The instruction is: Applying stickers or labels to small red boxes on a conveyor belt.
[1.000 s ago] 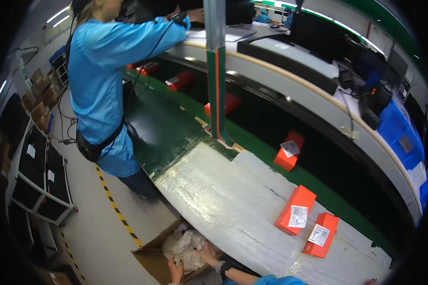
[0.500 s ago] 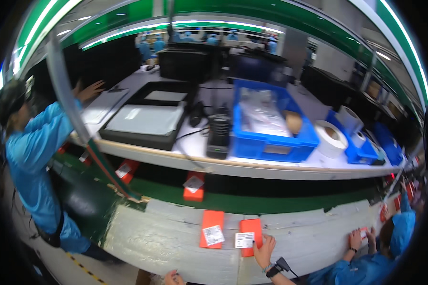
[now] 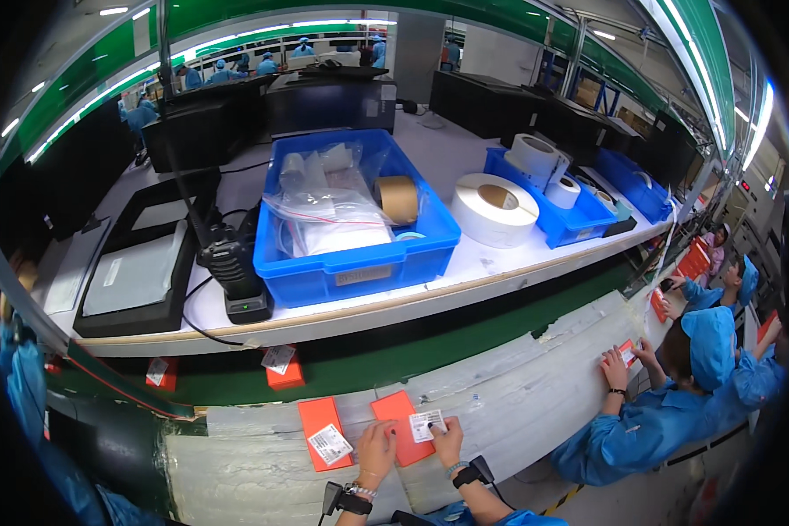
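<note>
A flat red box [image 3: 402, 441] lies tilted on the grey work surface in front of me. At its right side, my right hand [image 3: 448, 444] pinches a white printed label [image 3: 425, 425] between thumb and fingers. Whether the label still sticks to the box is hard to see. My left hand [image 3: 377, 454] rests against the box's left edge, its fingers bent and a little apart, gripping nothing. Just left of that hand lies a second red box [image 3: 320, 412] with a white label across its lower part.
Beyond the green belt [image 3: 447, 329], a raised shelf holds a blue bin [image 3: 359, 272] of plastic bags, a two-way radio [image 3: 237, 267] and a label roll [image 3: 491, 215]. More red boxes [image 3: 285, 373] sit on the belt. Co-workers in blue [image 3: 675, 399] work at right.
The view has swung right. My left hand has come up from the lower edge to the box. My right hand now pinches the label, which has shifted from the box's left side to its right.
</note>
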Action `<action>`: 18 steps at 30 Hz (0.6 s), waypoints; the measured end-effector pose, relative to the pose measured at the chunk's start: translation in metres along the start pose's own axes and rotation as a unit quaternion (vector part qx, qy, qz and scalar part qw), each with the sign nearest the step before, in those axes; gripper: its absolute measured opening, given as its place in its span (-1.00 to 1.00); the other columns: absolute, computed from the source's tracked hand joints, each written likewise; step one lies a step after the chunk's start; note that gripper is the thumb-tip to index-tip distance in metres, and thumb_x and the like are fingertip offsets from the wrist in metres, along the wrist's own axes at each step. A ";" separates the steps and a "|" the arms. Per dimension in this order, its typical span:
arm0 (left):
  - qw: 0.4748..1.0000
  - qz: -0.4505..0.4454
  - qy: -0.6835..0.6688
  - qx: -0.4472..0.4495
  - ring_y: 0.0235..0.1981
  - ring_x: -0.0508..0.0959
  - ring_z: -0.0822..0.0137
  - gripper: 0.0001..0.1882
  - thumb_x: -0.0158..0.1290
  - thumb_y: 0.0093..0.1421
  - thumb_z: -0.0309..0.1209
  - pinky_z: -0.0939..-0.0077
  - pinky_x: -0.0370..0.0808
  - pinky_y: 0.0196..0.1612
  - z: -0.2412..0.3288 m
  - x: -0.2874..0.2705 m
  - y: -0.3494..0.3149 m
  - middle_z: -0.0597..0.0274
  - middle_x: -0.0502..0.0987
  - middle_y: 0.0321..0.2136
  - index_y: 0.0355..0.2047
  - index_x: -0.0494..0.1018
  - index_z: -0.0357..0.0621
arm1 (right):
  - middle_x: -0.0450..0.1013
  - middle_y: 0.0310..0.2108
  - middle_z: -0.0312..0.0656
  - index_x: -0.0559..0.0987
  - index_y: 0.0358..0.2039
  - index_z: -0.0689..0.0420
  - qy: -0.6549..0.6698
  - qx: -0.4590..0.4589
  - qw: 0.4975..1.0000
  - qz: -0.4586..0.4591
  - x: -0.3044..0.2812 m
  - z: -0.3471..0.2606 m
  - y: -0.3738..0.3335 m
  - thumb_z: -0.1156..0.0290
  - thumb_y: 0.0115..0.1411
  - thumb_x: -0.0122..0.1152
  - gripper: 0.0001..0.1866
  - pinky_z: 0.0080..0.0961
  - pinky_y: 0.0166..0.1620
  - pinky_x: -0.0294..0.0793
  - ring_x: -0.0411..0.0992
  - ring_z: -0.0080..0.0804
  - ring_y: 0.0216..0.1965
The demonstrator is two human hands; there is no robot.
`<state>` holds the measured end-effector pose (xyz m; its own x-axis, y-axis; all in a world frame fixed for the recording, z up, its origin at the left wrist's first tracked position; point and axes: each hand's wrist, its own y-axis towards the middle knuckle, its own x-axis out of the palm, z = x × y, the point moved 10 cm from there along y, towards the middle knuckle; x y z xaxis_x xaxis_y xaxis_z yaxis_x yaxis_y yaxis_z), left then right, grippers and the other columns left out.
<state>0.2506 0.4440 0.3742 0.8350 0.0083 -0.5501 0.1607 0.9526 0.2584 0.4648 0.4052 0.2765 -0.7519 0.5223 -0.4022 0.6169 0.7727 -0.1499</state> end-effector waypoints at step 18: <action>0.985 -0.142 -0.096 -0.011 -0.24 0.43 0.17 -0.87 0.01 0.12 -0.43 0.34 0.29 -0.11 0.039 -0.003 -0.042 0.13 0.44 -0.37 -0.32 0.43 -0.16 | 0.21 0.07 -0.12 0.27 0.05 0.25 -0.037 -0.238 0.797 -0.553 0.016 -0.156 -0.091 0.69 0.06 -0.17 -0.53 -0.41 0.14 0.16 0.21 -0.25 0.11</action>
<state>0.2623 0.3925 0.3962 0.8420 -0.3160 -0.4371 0.3933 0.9143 0.0967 0.3598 0.3995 0.4246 -0.7478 -0.5832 -0.3173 -0.5861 0.8044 -0.0972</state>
